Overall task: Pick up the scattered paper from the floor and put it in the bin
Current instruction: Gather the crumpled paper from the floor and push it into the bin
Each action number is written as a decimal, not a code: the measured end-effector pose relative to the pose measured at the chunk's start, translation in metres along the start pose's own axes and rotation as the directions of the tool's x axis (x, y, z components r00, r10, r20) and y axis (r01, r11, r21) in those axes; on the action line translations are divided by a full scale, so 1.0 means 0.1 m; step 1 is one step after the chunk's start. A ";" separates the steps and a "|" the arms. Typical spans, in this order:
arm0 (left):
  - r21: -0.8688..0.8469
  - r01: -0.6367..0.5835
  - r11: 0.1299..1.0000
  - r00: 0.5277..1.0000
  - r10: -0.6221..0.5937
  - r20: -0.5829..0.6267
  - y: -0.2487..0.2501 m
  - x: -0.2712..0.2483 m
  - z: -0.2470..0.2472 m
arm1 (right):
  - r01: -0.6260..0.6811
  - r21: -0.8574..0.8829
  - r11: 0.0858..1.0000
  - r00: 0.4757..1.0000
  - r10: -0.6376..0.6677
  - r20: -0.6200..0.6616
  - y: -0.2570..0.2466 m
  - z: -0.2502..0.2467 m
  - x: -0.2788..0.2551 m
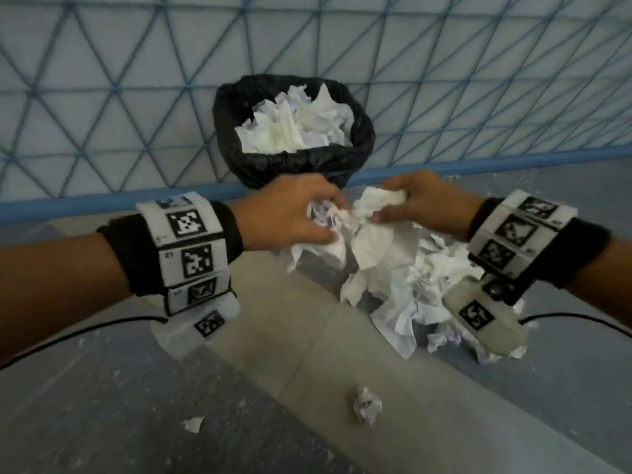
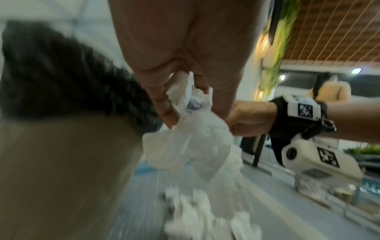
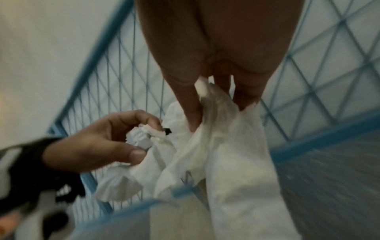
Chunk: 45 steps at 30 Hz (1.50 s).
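A bin lined with a black bag [image 1: 294, 164] stands against the wall, heaped with white crumpled paper [image 1: 297, 124]. Just in front of it, my left hand [image 1: 290, 213] grips a bunch of crumpled paper [image 1: 325, 248], seen in the left wrist view as a hanging wad [image 2: 191, 142]. My right hand [image 1: 424, 203] pinches another white sheet [image 1: 376, 200] that hangs down [image 3: 232, 146]. The two hands are close together above a pile of scattered paper [image 1: 410, 295] on the floor. A small paper ball [image 1: 366, 404] and a scrap [image 1: 194, 424] lie nearer to me.
A blue wire mesh fence [image 1: 478, 80] with a blue bottom rail [image 1: 102, 203] runs behind the bin. Black cables [image 1: 85, 331] trail over the grey concrete floor [image 1: 171, 422]. In the left wrist view a person [image 2: 331, 91] stands far off.
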State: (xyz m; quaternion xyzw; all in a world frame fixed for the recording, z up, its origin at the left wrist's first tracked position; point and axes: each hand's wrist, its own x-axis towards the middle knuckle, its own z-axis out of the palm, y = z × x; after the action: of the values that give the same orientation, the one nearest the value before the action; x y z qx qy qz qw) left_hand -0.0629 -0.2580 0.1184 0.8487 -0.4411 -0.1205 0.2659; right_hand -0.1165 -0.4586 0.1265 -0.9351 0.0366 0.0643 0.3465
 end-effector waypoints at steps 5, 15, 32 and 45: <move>-0.049 0.064 0.997 0.850 -0.080 -0.521 -0.01 0.30 -0.72 | 0.165 0.194 0.967 0.950 -0.103 -0.295 -0.55 -0.33 0.48; -0.111 0.485 0.867 0.798 -0.491 -0.348 -0.54 0.76 -0.48 | 0.035 -0.371 0.928 0.931 -0.165 -0.326 -0.64 -0.03 1.31; 0.175 0.410 0.895 0.889 -0.349 -0.297 -0.61 0.70 -0.71 | 0.078 -0.550 0.832 0.976 -0.175 -0.126 -0.73 -0.01 1.27; 0.276 0.288 0.917 0.876 -0.135 -0.464 -0.51 0.45 -0.44 | 0.200 -0.406 0.892 0.951 -0.276 -0.138 -0.66 0.07 0.91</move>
State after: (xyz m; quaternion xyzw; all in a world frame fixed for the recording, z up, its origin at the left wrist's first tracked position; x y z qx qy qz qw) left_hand 0.0177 -0.2556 0.1283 0.9302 -0.2876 0.1208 0.1936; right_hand -0.0191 -0.4060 0.1505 -0.9842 -0.0588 -0.0632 0.1547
